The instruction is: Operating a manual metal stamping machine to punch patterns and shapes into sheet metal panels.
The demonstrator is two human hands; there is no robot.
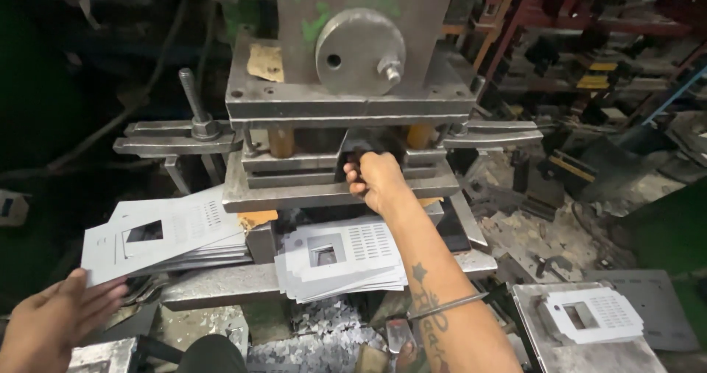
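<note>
While the head camera looks down on a heavy steel press [346, 86], the right hand [377, 180] reaches into the gap between the upper and lower plates of the die, near the centre of the picture. Its fingers are curled together around something dark inside the gap, but I cannot tell what it is, because the hand covers it. The forearm with a tattoo and a thin metal bangle [445, 305] runs down toward 5 o'clock.

At 8 o'clock the left hand [55, 320] lies with fingers straight and close together, and the fingertips touch the lower left corner of the top grey sheet of a stack of punched sheets [166, 233]. This stack rests on the left side of the press bed, and each sheet has a square window and rows of small slots.

A second stack of the same sheets [342, 259] lies just below the die, at 6 o'clock from the right hand. A third, smaller pile [589, 314] lies on a metal surface [648, 288] at 4 o'clock. Metal scrap bits [324, 329] cover the floor under the press.
</note>
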